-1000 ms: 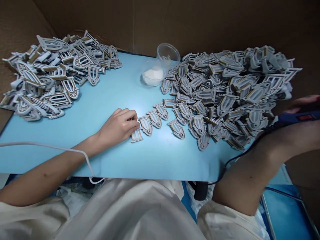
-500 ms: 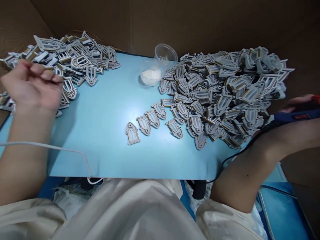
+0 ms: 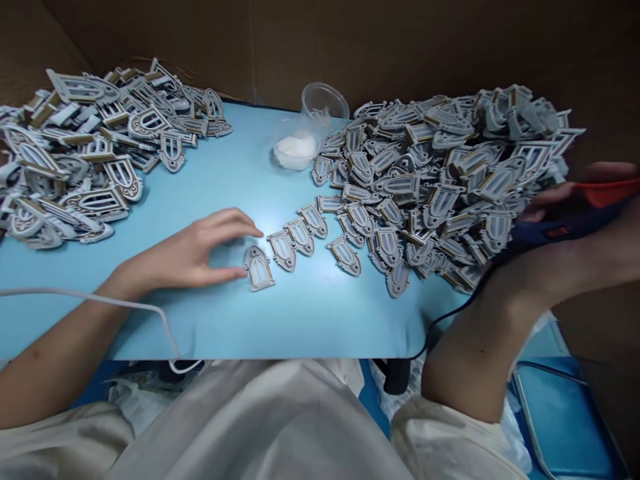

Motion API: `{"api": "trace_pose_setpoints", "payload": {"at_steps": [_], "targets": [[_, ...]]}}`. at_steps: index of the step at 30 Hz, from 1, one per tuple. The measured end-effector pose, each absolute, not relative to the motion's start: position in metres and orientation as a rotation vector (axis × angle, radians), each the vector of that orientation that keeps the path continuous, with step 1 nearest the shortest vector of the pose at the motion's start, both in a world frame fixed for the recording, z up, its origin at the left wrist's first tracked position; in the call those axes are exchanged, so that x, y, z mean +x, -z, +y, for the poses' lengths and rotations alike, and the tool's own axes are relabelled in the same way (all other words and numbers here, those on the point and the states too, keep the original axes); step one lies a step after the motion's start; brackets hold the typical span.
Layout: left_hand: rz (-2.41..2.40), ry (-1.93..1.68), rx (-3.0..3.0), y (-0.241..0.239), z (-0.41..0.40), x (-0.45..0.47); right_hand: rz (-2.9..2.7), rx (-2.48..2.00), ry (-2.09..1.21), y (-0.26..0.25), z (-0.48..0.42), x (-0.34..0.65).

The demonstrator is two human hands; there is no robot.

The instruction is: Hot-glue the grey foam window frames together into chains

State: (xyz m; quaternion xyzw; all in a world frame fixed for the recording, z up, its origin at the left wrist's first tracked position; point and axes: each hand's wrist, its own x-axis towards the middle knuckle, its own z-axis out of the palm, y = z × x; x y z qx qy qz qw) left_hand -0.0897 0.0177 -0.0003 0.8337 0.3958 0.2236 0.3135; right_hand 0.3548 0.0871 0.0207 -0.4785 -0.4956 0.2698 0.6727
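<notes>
My left hand [image 3: 195,253] lies on the blue table [image 3: 210,193] with fingers stretched out and apart, its thumb tip next to a grey arched window-shaped piece [image 3: 259,268]. That piece starts a short row of similar pieces [image 3: 300,237] that leads to a big heap [image 3: 450,173] on the right. My right hand [image 3: 585,233] is at the right edge, wrapped round a blue and red glue gun [image 3: 575,217] with a black cord.
A second heap of the grey pieces [image 3: 90,153] fills the back left. A clear plastic cup [image 3: 325,103] and a dish of white powder [image 3: 295,150] stand at the back. Brown cardboard walls [image 3: 350,40] surround the table. A white cable [image 3: 100,297] crosses my left forearm.
My left hand went up to the left heap half a second ago and has come back down beside the first piece of the row, now flat and spread. The right hand shifted slightly with the tool.
</notes>
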Motion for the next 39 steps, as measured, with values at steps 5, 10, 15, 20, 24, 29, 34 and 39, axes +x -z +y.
{"api": "trace_pose_setpoints", "payload": {"at_steps": [5, 10, 15, 20, 24, 29, 34, 39], "targets": [[0.97, -0.28, 2.416, 0.009, 0.004, -0.084, -1.177, -1.125, -0.53, -0.019, 0.049, 0.301], [1.021, -0.259, 2.533, 0.014, 0.0, -0.075, -1.211, -0.914, -0.462, -0.015, 0.03, 0.265], [1.066, -0.188, 2.644, 0.011, -0.006, -0.074, -1.368, -1.007, -0.763, 0.004, 0.009, 0.25], [1.41, -0.025, 2.496, 0.005, -0.007, -0.088, -1.525, -1.084, -0.999, 0.022, -0.007, 0.245], [1.445, -0.034, 2.333, 0.0, -0.004, -0.098, -1.624, -1.128, -1.069, 0.027, -0.011, 0.241], [1.225, -0.127, 2.311, 0.001, -0.006, -0.098, -1.715, -1.13, -1.12, 0.03, -0.014, 0.237], [1.319, -0.088, 2.199, 0.003, -0.008, -0.091, -1.75, -1.159, -1.124, 0.031, -0.017, 0.236], [1.308, -0.022, 2.145, -0.001, -0.007, -0.09, -1.777, -1.194, -1.145, 0.026, -0.018, 0.231]]}}
